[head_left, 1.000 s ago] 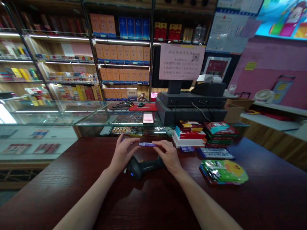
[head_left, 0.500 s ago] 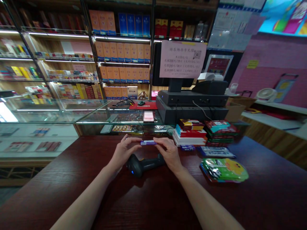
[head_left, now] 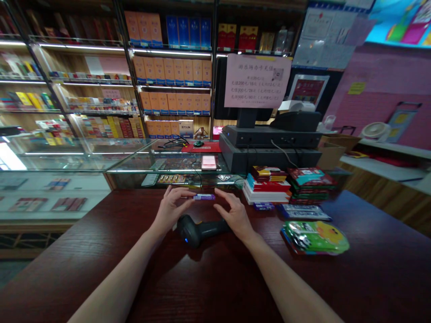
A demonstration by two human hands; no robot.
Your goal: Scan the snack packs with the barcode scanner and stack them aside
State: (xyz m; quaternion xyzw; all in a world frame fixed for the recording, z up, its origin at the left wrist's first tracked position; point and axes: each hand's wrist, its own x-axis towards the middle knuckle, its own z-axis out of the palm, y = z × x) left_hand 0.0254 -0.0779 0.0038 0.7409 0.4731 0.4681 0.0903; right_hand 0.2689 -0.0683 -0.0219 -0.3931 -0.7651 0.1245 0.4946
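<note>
Shelving [head_left: 214,27] with lit boards, carrying rows of orange, blue and red boxes, spans the background. Dark red-brown table [head_left: 84,251], wood-grained, fills the foreground; along its far edge stands a glass display case [head_left: 124,172]. On the case, right of centre, sits a black till base [head_left: 235,154] bearing a monitor [head_left: 220,89], whose near side is largely covered by a pink paper notice [head_left: 257,80] with printed lines and a code square. Near the table's far right corner, two stacks stand side by side: white and red boxes [head_left: 266,190] with brown-and-yellow packets on top, and dark glossy packets [head_left: 308,190]. In front of these lie a blue packet [head_left: 305,212] and, nearer the viewer, a green pack [head_left: 314,237] with a yellow figure on it. Dark barcode scanner [head_left: 202,231] lies on the table between the forearms, its blue light showing. Left hand [head_left: 173,208]: thumb and fingers pinched on the left end of a slim purple pack [head_left: 204,197], which is held level above the table, beyond the scanner. Right hand [head_left: 235,211]: thumb and forefinger parted at the pack's right end; whether the forefinger touches it is hard to tell. Small purple packet [head_left: 263,206] lies before the box stack.
</note>
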